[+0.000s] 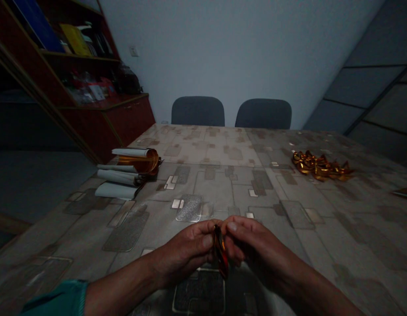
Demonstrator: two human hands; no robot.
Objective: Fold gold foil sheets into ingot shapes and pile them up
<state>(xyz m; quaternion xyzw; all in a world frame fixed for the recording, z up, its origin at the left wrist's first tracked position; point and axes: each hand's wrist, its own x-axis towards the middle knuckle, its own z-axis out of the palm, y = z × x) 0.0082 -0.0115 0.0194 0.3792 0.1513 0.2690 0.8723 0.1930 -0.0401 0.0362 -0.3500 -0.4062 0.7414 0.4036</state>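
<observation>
A folded piece of shiny gold foil paper is held upright between my hands, above the near part of the table. My left hand pinches it from the left with thumb and fingers. From the right, my right hand closes its thumb and fingertips on the upper edge. Seen nearly edge-on, the paper looks narrow, so its full shape is hidden. Farther back on the right lies a cluster of folded gold foil pieces. At the left sits a stack of bent foil paper sheets, gold on one face and whitish on the other.
A patterned cloth covers the table. Two grey chairs stand at its far side, before a pale wall. A reddish cabinet with filled shelves rises at the left. The corner of a flat object shows at the right edge.
</observation>
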